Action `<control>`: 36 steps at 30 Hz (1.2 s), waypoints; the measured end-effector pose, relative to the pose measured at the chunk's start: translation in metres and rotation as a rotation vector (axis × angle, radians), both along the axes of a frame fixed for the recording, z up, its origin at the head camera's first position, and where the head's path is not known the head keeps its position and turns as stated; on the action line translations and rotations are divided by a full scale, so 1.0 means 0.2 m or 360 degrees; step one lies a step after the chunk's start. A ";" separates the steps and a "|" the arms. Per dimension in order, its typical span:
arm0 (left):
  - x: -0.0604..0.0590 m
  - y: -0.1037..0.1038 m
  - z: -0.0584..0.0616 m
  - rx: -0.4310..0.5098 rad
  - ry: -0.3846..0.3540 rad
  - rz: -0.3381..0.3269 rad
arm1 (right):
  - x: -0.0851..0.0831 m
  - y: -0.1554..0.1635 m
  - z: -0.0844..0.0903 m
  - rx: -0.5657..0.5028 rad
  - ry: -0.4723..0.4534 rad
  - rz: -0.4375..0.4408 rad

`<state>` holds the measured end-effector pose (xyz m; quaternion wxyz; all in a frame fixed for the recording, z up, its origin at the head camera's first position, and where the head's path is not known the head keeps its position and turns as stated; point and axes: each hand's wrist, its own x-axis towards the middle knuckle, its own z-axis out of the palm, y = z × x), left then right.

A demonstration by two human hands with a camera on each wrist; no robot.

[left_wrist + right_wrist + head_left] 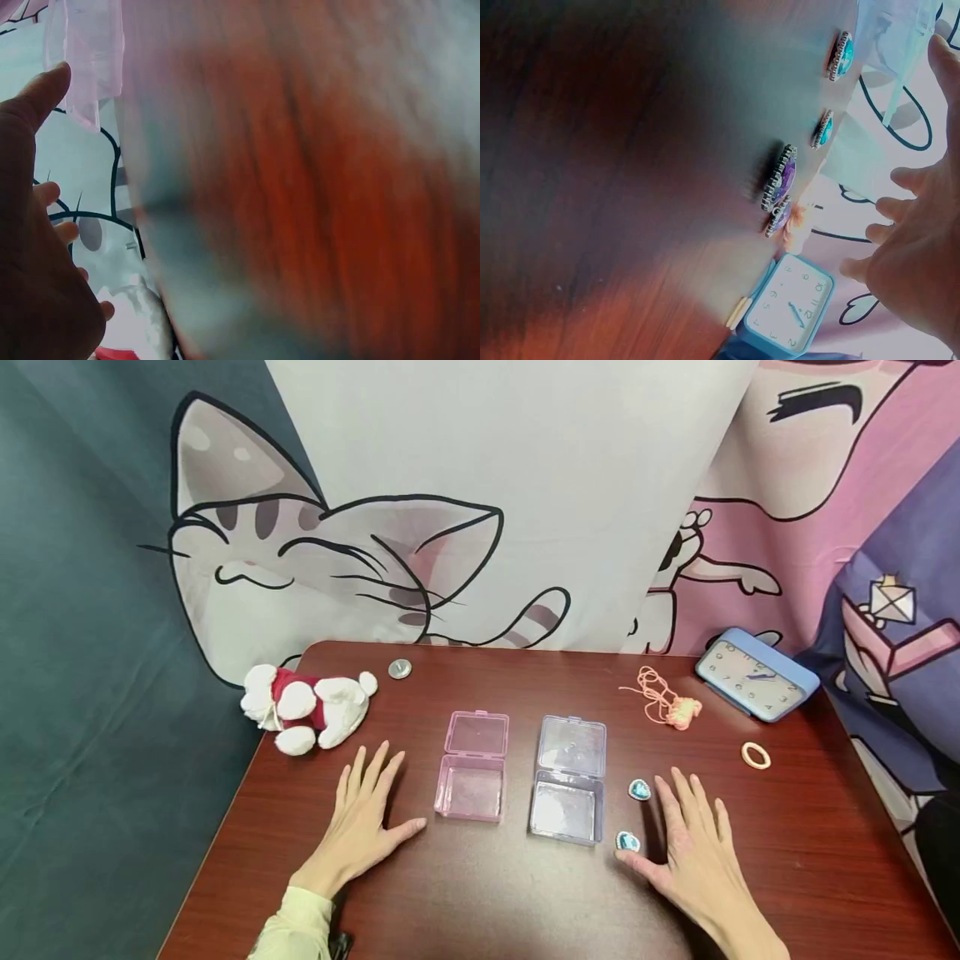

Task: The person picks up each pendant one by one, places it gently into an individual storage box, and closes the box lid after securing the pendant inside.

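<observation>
My left hand (362, 831) rests on the table with fingers spread, left of an open pink plastic box (468, 816). To the right of that box stands an open clear bluish box (566, 837). My right hand (701, 864) lies spread at the right and holds nothing. Its thumb tip is close to a teal gem with a beaded rim (627, 842); whether they touch, I cannot tell. A second teal gem (639, 790) sits farther back, near the index fingertip. The right wrist view also shows two purple gems (781, 176), which the right hand hides in the head view.
At the back left lie a white plush toy in red (322, 706) and a round silvery disc (400, 669). Peach yarn with a small knitted piece (682, 712), a blue clock (757, 677) and a pale ring (755, 756) are at the right. A printed curtain (525, 485) hangs behind the table.
</observation>
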<state>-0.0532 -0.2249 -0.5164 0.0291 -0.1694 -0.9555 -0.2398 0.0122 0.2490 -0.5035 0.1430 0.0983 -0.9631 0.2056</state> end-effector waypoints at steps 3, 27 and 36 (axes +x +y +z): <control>0.00 0.02 0.00 0.0069 -0.0083 -0.0028 | 0.02 0.00 0.00 -0.0016 0.0008 -0.0016; -0.06 0.24 -0.10 0.0766 -0.0469 -0.0093 | 0.09 -0.12 -0.10 -0.0147 0.0006 -0.0083; -0.06 0.24 -0.12 0.0793 -0.0470 -0.0068 | 0.08 -0.12 -0.10 -0.0116 -0.0030 -0.0043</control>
